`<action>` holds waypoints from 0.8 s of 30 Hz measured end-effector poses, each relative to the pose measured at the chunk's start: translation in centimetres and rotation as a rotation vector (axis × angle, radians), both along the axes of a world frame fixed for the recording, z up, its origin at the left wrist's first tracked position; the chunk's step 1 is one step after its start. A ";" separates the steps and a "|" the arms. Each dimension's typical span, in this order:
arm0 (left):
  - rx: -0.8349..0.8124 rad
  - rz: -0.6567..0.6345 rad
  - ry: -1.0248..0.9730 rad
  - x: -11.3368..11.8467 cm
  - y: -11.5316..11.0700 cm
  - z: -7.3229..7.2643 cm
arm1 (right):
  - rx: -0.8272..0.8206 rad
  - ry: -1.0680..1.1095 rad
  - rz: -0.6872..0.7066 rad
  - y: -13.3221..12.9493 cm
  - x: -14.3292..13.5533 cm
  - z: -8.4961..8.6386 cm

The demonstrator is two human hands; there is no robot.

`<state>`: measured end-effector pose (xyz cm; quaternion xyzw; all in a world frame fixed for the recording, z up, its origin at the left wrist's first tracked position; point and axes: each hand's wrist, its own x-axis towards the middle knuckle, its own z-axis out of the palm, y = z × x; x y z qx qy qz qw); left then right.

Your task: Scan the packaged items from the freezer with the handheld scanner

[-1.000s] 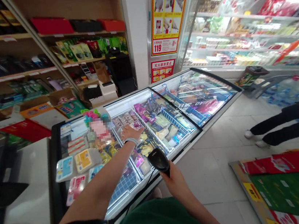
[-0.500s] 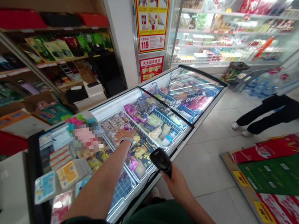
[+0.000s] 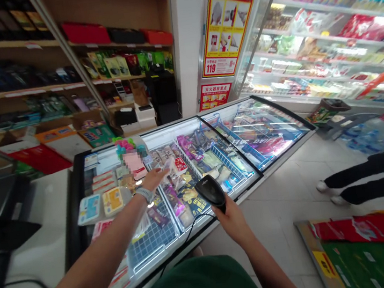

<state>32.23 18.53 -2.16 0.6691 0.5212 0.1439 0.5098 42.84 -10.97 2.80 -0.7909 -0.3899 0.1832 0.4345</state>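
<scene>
In my right hand (image 3: 230,218) is a black handheld barcode scanner (image 3: 209,191), its head tilted up over the near edge of the chest freezer (image 3: 179,263). A cable trails from the scanner down to the left. My left hand (image 3: 154,179), with a band on the wrist, reaches over the freezer's glass lid. Its fingers are closed on the edge of a clear plastic packet (image 3: 168,167) with a red label. White tubs with a blue label (image 3: 90,208) and a yellow label (image 3: 112,201) sit on the lid left of that hand, beside several stacked packs.
Frozen packets in wire baskets (image 3: 231,160) show through the glass. A white counter (image 3: 52,224) stands at the left, stocked shelves behind. Another person's dark-trousered legs (image 3: 369,175) are on the right, near a display of red and green packs (image 3: 376,252).
My left hand has come back toward the left, now with the red-labelled packet in its fingers. The scanner stays in my right hand. The view has swung left.
</scene>
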 end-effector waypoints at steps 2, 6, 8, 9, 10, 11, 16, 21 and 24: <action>-0.137 0.027 -0.120 -3.5 -0.7 0.8 | 0.002 -0.005 0.082 0.9 -0.4 0.8; -0.375 0.079 -0.383 -10.4 -3.2 2.4 | 0.006 -0.002 0.259 2.8 -1.9 2.1; -0.458 0.111 -0.494 -13.3 -4.7 3.0 | -0.006 -0.004 0.346 3.6 -2.8 2.6; -0.491 0.132 -0.540 -14.6 -5.4 3.2 | -0.016 -0.011 0.386 4.0 -3.3 2.8; -0.520 0.155 -0.581 -15.8 -6.1 3.3 | -0.028 -0.022 0.428 4.3 -3.8 3.0; -0.546 0.177 -0.616 -16.8 -6.7 3.4 | -0.036 -0.036 0.468 4.7 -4.3 3.2; -0.623 0.278 -0.727 -20.7 -8.7 2.8 | -0.033 -0.080 0.641 5.8 -6.3 3.8; -0.649 0.330 -0.771 -22.9 -9.5 2.1 | -0.045 -0.118 0.688 6.2 -7.4 4.1; -0.674 0.360 -0.795 -23.4 -9.6 2.1 | -0.054 -0.142 0.694 6.3 -7.6 4.1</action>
